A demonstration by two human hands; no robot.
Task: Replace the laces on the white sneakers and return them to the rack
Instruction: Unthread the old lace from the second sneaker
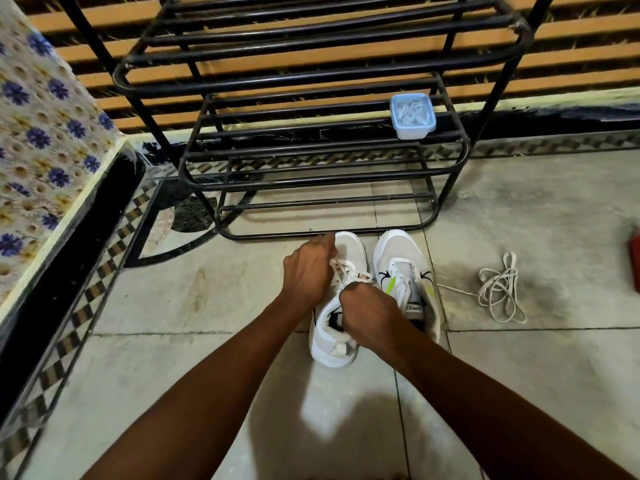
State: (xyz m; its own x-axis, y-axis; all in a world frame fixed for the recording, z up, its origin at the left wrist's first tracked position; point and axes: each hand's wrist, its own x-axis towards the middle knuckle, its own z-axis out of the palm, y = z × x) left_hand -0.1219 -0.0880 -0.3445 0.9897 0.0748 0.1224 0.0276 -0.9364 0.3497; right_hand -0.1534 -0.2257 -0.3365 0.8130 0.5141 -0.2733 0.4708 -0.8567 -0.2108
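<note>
The sneaker [350, 249] is pointed lengthwise, toe toward the rack [311, 234]; its lace [343, 266] is pinched by the left hand [309, 268] and right hand [371, 310].

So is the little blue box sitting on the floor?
No, the blue box rests on a bar shelf of the black rack.

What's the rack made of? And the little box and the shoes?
Rack: looks like metal tubing painted black; the round bars catch the light. Box: probably plastic, cloudy and bluish, with something pale showing through. Shoes: white, with what looks like matte fabric on the toes and perhaps smoother synthetic panels; hard to say exactly.
</note>
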